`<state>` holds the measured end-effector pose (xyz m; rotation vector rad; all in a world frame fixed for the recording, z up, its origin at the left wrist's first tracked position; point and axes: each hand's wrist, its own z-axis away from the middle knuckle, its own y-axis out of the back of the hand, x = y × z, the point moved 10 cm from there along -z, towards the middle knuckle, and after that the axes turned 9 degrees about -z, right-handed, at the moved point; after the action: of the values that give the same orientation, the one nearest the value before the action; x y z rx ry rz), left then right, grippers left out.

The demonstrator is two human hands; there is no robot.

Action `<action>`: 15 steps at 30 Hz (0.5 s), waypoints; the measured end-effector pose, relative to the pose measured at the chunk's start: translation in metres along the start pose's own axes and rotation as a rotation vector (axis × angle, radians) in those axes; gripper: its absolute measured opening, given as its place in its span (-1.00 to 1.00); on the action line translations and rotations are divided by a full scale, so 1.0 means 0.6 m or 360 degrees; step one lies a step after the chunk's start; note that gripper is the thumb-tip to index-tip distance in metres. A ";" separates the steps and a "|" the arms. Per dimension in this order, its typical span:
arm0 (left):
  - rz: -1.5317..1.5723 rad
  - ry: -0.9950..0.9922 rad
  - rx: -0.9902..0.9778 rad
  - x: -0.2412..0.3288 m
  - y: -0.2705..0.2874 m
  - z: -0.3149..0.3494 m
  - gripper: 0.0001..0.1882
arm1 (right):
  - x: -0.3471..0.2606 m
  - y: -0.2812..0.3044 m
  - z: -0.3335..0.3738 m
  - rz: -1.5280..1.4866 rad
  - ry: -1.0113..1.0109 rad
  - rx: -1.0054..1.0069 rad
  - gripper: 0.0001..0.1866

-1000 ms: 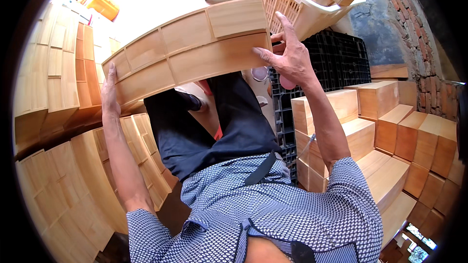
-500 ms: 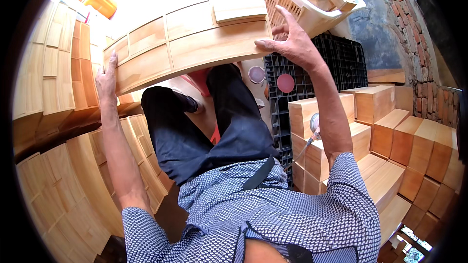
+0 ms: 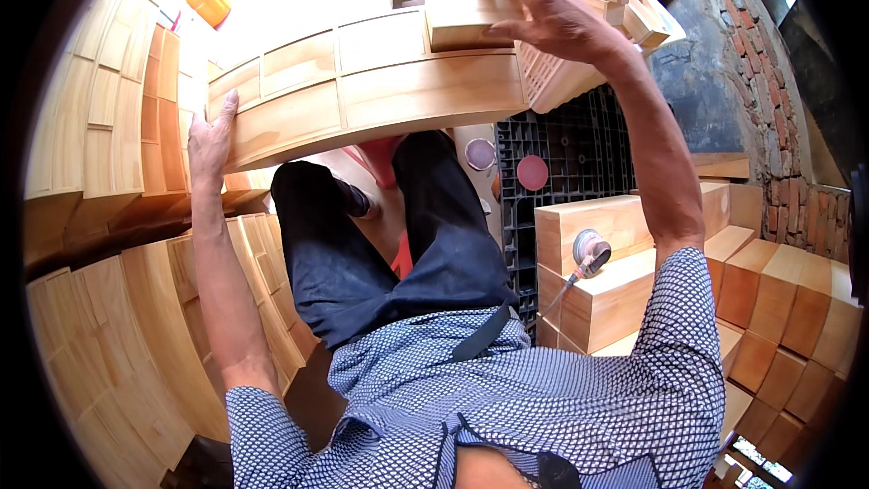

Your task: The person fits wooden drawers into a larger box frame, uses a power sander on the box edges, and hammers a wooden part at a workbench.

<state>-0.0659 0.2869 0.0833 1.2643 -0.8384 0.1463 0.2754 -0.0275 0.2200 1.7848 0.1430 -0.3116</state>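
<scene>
A long pale wooden drawer cabinet (image 3: 425, 89) with several panel-like fronts is held up across and above my knees. Its left end is in my left hand (image 3: 211, 140), the thumb lying over the front edge. At the far right corner of the cabinet a small wooden drawer (image 3: 462, 16) stands out from the other fronts. My right hand (image 3: 566, 20) grips this drawer's right side, fingers over the top edge and thumb lower down. The depth of the drawer inside the cabinet is hidden.
A white plastic basket (image 3: 561, 77) full of wooden pieces stands at the far right. A black pallet (image 3: 588, 145) lies below it. To my right, a corded sander (image 3: 590, 254) rests on stacked wooden boxes (image 3: 625, 294). More wooden cabinets (image 3: 109, 362) are stacked at left.
My right hand has gone from the cabinet's right end to the small drawer. The cabinet has shifted slightly right. My left hand keeps its hold.
</scene>
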 end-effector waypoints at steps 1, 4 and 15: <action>0.0002 0.0002 0.0007 -0.004 0.002 -0.001 -0.01 | -0.013 0.022 -0.001 0.0050 0.0082 0.0087 -0.27; -0.0153 -0.0030 0.0127 -0.008 0.027 0.002 -0.02 | -0.082 0.123 -0.020 0.0089 0.0220 0.0202 -0.39; 0.1206 -0.0531 -0.0281 0.209 -0.024 0.182 -0.13 | -0.142 0.168 0.094 -0.0602 -0.0099 0.0037 -0.55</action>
<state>-0.0220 0.1435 0.1562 0.7612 -1.5609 0.4618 0.2130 -0.0999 0.3271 1.7632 0.4362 -0.6407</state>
